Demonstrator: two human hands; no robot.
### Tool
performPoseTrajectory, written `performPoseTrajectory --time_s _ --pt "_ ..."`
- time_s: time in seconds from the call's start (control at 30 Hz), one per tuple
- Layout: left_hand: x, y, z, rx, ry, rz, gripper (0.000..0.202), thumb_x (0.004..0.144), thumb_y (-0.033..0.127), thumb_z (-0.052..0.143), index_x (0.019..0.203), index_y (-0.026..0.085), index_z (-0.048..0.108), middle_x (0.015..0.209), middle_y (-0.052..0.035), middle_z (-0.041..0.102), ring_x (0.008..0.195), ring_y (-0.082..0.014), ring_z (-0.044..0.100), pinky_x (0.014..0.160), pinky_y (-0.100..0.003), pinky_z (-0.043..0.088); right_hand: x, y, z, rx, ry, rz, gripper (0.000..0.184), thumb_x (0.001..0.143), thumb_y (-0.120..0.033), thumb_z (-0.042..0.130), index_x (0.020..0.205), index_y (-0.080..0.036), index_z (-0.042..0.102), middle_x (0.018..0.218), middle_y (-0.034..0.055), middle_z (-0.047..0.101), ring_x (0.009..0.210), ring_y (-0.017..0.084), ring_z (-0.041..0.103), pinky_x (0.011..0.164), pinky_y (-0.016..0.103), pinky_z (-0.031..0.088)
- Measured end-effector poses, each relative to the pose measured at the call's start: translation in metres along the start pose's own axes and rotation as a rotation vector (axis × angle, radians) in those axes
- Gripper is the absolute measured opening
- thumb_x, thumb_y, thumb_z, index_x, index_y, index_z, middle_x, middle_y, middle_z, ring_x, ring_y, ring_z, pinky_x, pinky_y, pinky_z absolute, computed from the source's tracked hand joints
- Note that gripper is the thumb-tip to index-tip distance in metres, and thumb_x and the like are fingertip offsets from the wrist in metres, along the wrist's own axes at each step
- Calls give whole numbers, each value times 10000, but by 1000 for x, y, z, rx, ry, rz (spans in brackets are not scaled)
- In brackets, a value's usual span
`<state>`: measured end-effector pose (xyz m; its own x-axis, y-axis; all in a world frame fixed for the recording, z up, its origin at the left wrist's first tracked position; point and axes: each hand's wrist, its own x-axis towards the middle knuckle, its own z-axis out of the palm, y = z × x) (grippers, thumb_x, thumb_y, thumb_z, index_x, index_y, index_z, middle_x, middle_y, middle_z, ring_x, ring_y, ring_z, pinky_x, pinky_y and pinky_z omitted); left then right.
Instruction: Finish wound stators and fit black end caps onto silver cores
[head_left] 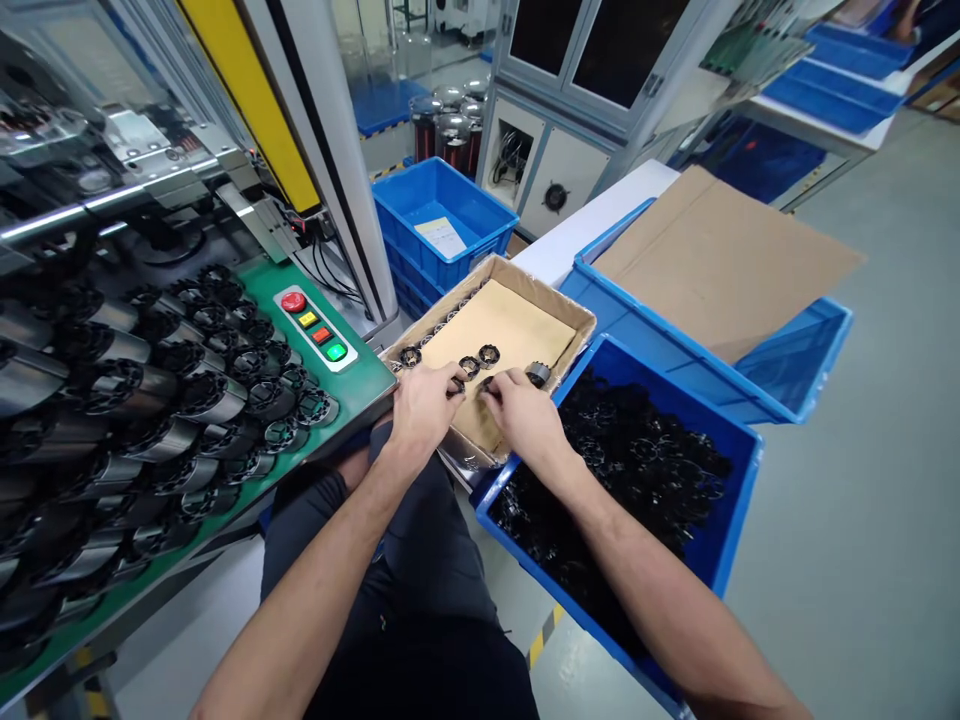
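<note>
My left hand [426, 408] is over the near left side of a cardboard box [581, 325], its fingers closed on a dark ring-shaped part [455, 387] that is mostly hidden. Beside it, my right hand [526, 418] pinches another small black part [489, 384], largely covered by the fingertips. Just beyond the fingers, a black toothed ring [469, 367] and a second black ring [489, 356] lie on the cardboard sheet [510, 318]. A third ring [410, 357] is at the box's left corner. Right of my right hand sits a metal core with a black toothed end [538, 374].
A blue bin [739, 500] full of black plastic parts [637, 440] stands close under my right forearm. At left, many metal cores [217, 395] crowd a green table [360, 385] with a button panel [315, 328]. Behind are a blue crate [495, 215] and a cardboard-covered bin [829, 350].
</note>
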<state>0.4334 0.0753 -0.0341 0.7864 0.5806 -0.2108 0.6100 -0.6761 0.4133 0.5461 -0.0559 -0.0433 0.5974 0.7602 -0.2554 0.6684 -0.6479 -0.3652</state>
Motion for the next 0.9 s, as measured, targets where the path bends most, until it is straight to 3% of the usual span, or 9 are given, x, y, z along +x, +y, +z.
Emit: performPoseTrajectory --time_s 0.1,0.23,0.33,0.43,0.57,0.63,0.73,0.8,0.9 --pt "3 10 4 -2 -41 38 342 1060 255 875 1379 330 775 1220 4 889 1252 -278 832 1026 -378 623 10 8 -5 -41 30 30 323 1167 -239 633 1466 -138 700 1477 228 722 1169 341 797 991 438 615" --pt "6 18 7 36 -40 50 718 990 224 932 1627 292 606 1579 -128 721 1215 -321 846 1002 -403 638 33 18 -11 -56 -19 -44 688 1061 -251 839 1688 -185 563 1482 149 747 1289 318 770 1153 490 623" --pt "13 16 11 47 -61 30 793 999 159 881 1706 219 526 1607 -209 664 1260 -366 833 1028 -438 647 51 23 -13 -89 -80 -84 538 1098 -361 853 1581 -199 678 1486 124 752 1303 302 764 1157 541 652" --pt "22 13 11 21 -91 35 727 1014 138 861 1669 176 548 1539 -199 715 1375 -370 794 1103 -427 636 61 25 -17 -131 -124 -104 431 1125 -425 833 1471 -185 742 1437 119 771 1277 294 774 1128 542 675" --pt "14 17 -1 -17 -88 26 813 993 119 892 1710 171 513 1542 -195 718 1357 -368 806 1100 -426 647 52 22 -32 -155 -130 -128 448 1069 -338 883 1458 -171 737 1358 109 786 1202 272 788 1108 479 661" --pt "-10 18 -7 -31 -67 30 876 1015 165 894 1773 226 458 1581 -173 694 1328 -361 816 1076 -441 663 43 16 -40 -153 -87 -123 457 1075 -274 836 1502 -170 713 1395 134 765 1150 251 799 1081 409 640" --pt "-70 5 -3 -93 -21 97 789 1070 276 866 1758 343 488 1511 -78 728 1266 -306 826 1040 -426 683 35 2 -40 -164 -36 -101 386 1142 -272 695 1522 -209 724 1450 157 743 1112 252 817 1032 367 616" --pt "-118 -15 9 -204 56 223 642 1041 236 871 1622 350 622 1352 -39 775 1122 -275 839 958 -412 700 38 -8 -33 -189 -51 -84 356 1135 -266 695 1482 -237 769 1402 148 777 1153 281 823 1039 379 613" --pt "-189 -60 27 -318 138 307 676 944 103 901 1528 364 684 1209 9 789 974 -212 829 873 -348 713 53 -18 -19 -230 -101 -69 294 1129 -298 762 1409 -218 804 1332 119 823 1217 289 811 1102 446 637"
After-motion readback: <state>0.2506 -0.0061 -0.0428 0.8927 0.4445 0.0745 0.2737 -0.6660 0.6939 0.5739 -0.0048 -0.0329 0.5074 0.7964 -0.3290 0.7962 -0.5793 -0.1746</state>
